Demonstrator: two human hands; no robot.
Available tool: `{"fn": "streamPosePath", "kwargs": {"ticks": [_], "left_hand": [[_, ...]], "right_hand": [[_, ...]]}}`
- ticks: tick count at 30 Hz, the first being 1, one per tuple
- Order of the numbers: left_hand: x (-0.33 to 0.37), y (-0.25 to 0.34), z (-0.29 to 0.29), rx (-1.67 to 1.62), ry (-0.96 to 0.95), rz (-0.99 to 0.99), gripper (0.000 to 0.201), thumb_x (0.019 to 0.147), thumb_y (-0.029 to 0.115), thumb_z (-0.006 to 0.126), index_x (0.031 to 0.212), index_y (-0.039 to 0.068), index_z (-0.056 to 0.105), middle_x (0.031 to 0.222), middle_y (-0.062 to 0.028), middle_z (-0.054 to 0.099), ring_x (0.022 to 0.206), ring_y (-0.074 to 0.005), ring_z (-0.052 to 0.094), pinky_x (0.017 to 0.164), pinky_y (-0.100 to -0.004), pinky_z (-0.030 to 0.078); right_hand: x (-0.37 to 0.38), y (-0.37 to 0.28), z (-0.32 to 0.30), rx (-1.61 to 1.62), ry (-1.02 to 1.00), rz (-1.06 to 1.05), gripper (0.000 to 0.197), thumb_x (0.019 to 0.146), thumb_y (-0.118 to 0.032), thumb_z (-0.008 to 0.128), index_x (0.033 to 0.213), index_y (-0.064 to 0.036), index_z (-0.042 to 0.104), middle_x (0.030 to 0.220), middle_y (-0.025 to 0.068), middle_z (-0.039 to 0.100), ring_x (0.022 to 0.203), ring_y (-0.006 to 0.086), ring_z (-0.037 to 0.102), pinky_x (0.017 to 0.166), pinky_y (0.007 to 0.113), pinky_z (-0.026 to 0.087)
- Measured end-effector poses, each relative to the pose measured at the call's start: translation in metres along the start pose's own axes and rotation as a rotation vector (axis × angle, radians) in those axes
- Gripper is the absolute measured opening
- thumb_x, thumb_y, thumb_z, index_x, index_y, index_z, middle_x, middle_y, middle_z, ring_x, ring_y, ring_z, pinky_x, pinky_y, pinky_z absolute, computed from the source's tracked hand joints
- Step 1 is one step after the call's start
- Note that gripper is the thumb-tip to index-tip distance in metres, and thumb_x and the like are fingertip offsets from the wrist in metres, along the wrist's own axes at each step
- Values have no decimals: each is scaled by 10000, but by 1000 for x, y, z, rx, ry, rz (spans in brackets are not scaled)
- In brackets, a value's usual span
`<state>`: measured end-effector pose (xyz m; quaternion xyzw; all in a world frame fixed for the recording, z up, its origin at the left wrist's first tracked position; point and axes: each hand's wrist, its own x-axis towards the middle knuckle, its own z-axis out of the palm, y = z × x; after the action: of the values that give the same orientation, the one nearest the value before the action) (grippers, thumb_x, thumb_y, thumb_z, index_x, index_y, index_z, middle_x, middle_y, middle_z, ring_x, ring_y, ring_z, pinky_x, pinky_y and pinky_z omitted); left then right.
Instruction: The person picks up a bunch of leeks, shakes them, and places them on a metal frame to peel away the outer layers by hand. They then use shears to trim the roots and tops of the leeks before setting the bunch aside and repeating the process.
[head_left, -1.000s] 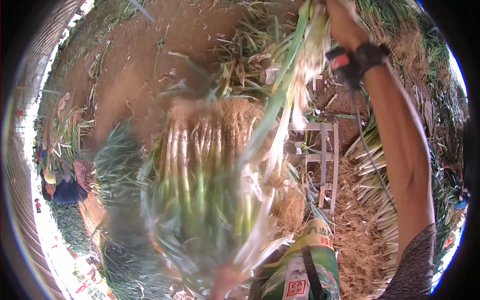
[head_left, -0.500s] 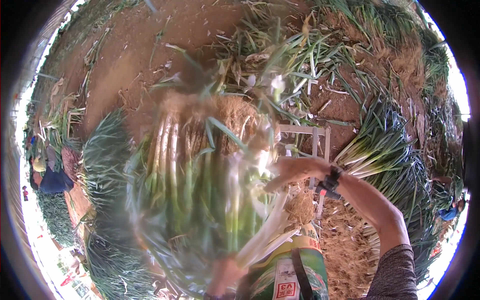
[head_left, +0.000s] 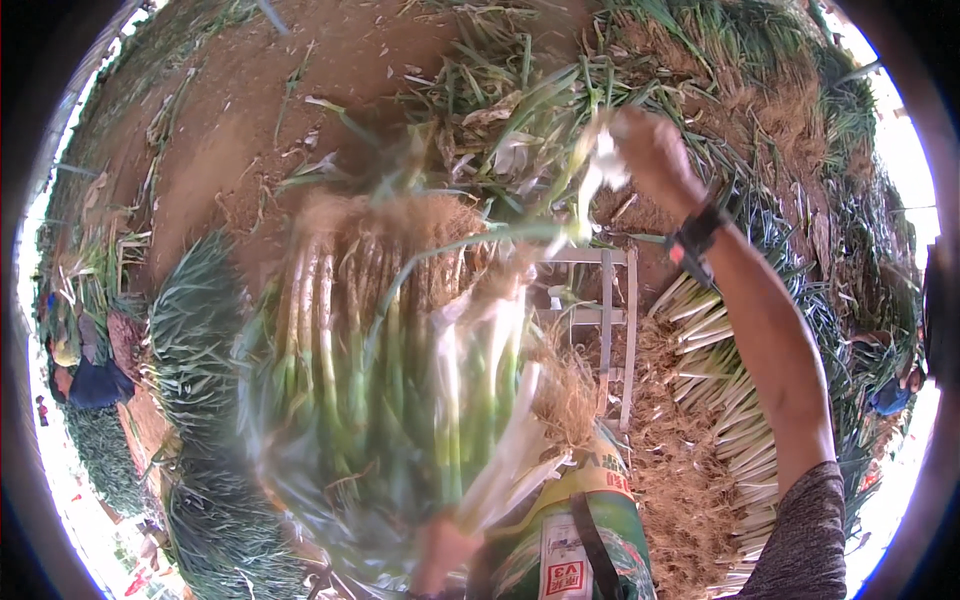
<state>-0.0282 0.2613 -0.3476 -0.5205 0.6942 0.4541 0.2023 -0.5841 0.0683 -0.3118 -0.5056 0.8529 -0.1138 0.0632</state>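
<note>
My left hand (head_left: 447, 552), blurred at the lower edge, is closed around a few green onions (head_left: 508, 470). Their pale stalks slant up to the right, ending in shaggy brown roots (head_left: 570, 390). Further out on the right, my right hand (head_left: 650, 160) is raised and smeared by motion. Pale green stripped leaves (head_left: 583, 185) hang at its fingertips, and it appears to pinch them. Between the hands lies a row of green onions (head_left: 325, 300), roots pointing away from me and green parts toward me, partly hazed by blur. A black wrist device (head_left: 697, 240) is strapped to my right wrist.
Beyond the row is a heap of discarded leaves (head_left: 510, 130) on brown soil (head_left: 230, 130). A pale metal frame (head_left: 606, 300) stands right of the row. More green onions are stacked along the right (head_left: 720, 370) and left (head_left: 200, 350). A green printed bag (head_left: 570, 525) is near me.
My right hand has left the stalks near the middle and swung outward, up and to the right, with loose leaves beside its fingers. My left hand stays on the green onions.
</note>
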Motion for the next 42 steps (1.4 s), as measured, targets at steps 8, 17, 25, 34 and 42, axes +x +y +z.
{"fn": "streamPosePath", "kwargs": {"ticks": [8,17,25,34,42], "left_hand": [[8,-6,-1,49,-2,-143,520,677,321,795,1042,-12,634,848,-186,718,693,-279,711,671,-379,596],[28,17,4,35,-25,-106,540,649,340,791,1051,16,634,875,-169,719,731,-286,710,702,-383,593],[30,13,-21,2,-146,-235,675,618,334,819,1171,-1,626,1007,-174,723,854,-273,721,786,-349,599],[56,-8,-52,-84,92,-44,607,619,267,848,1132,2,659,965,-144,739,864,-243,721,790,-345,580],[64,8,-42,20,87,137,553,632,284,849,1084,19,673,934,-142,738,854,-258,722,780,-371,577]], "right_hand": [[-99,-68,-14,286,-703,-71,710,859,-357,728,1458,-107,440,1280,242,598,1180,307,585,987,424,519],[-255,-101,91,238,-22,-1014,211,788,-235,771,879,-144,604,725,-6,526,726,136,532,626,270,515],[-103,-9,41,-196,341,-525,113,792,-8,644,743,-89,584,660,37,550,636,148,550,474,280,494],[-228,-57,82,1050,-738,-134,754,903,-424,675,1511,-122,348,1460,239,454,667,161,569,563,284,548],[-246,-115,119,747,-250,-162,215,919,-112,559,1092,5,609,889,176,659,545,182,580,447,325,503]]}}
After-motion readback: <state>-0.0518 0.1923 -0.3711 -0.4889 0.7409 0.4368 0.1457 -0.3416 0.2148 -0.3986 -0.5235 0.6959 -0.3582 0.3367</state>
